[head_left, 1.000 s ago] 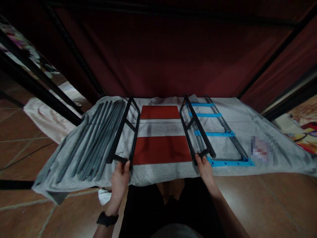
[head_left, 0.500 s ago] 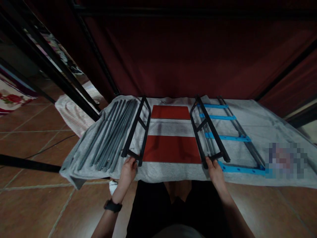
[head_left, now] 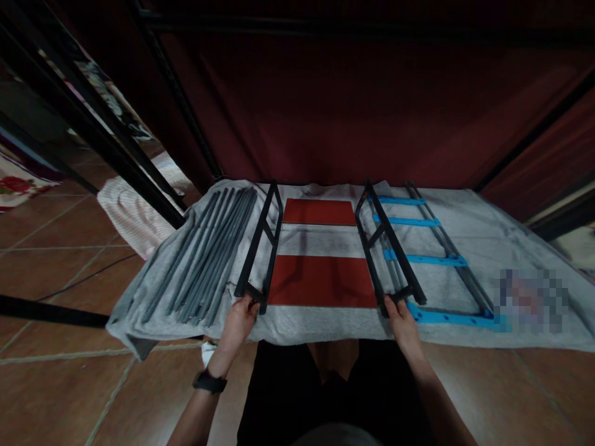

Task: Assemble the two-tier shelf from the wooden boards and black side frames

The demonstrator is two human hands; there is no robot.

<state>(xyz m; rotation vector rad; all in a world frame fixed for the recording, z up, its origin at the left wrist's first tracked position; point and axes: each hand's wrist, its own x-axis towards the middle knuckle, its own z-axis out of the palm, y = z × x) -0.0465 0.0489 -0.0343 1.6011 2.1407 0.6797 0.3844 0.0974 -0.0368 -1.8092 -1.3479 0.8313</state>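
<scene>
My left hand [head_left: 240, 314] is closed round the near end bar of a black metal frame [head_left: 253, 257], which stands tilted on the grey cloth. A matching black metal frame [head_left: 403, 260] is gripped at its near bar by my right hand [head_left: 398, 313]. Between the frames lie two reddish-brown boards, a smaller one [head_left: 318, 212] at the back and a larger one [head_left: 323, 281] in front. The right frame leans partly over a rack of grey tubes with blue crosspieces [head_left: 434, 260]. Some fingertips are hidden behind the bars.
Several grey tubes [head_left: 209, 254] lie side by side at the left on the grey cloth [head_left: 320, 325]. A blurred-out patch [head_left: 530, 300] covers something at the right. Dark metal posts [head_left: 93, 118] rise at the left, and a dark red panel [head_left: 353, 111] stands behind.
The tops of both black frames have tilted slightly inward, the left one to the right and the right one to the left. Both hands keep their hold.
</scene>
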